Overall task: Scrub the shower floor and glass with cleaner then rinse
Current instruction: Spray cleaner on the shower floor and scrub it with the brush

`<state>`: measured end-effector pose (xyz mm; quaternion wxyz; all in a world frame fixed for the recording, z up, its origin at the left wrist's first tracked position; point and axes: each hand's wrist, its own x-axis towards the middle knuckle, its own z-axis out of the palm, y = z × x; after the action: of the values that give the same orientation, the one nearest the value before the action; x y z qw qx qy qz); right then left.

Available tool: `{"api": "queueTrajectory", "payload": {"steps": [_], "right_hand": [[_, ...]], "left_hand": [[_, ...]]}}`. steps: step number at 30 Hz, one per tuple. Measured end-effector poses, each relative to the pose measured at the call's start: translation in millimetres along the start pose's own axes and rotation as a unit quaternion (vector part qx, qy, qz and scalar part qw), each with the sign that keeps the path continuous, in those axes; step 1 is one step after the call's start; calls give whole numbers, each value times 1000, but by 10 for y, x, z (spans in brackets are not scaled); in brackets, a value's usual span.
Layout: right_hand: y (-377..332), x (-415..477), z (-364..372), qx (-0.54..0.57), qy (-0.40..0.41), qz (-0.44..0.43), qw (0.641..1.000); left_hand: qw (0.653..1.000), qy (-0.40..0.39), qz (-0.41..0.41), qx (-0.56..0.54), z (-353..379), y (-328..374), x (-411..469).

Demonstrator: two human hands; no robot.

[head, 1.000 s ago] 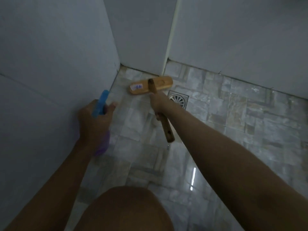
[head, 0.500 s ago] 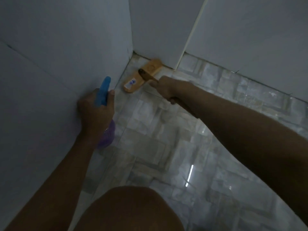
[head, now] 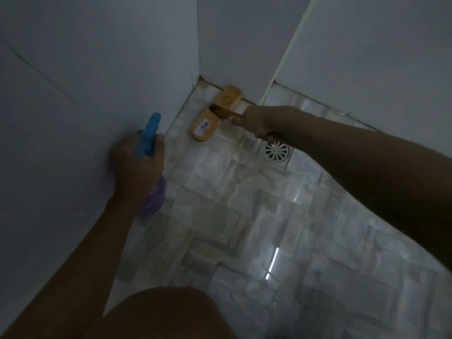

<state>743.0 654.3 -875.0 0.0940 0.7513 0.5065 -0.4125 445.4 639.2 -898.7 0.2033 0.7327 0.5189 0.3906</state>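
A wooden scrub brush lies flat on the wet tiled shower floor, its head slanted into the far left corner where the walls meet. My right hand grips the brush's dark wooden handle just behind the head. My left hand holds a spray bottle with a blue trigger head and a purple body, close to the left wall. The bottle's nozzle points toward the corner.
A round metal floor drain sits just under my right wrist. Grey walls close in on the left and at the back, with a pale vertical strip between back panels. My bare knee fills the bottom edge.
The brush head has slid from beside the drain into the far left corner and turned diagonal. My right hand followed it. My left hand kept the spray bottle by the wall.
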Motion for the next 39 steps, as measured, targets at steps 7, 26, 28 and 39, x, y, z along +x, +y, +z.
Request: {"api": "queueTrajectory", "payload": {"steps": [7,26,28,39], "right_hand": [[432,-203,14,8,-27,23,999],[611,-620,599,215,42,90,971],[1057,-949,695,266,47,133,954],[2002,-2311,1282,483,127,257,827]], "left_hand": [[1000,9,-13,-11,-17,-48,-25],[990,-127,-17,-59,205,143,-33],[988,-150,16,-41,340,362,-76],[926,-334,15,-177,1682,1834,-289]]}}
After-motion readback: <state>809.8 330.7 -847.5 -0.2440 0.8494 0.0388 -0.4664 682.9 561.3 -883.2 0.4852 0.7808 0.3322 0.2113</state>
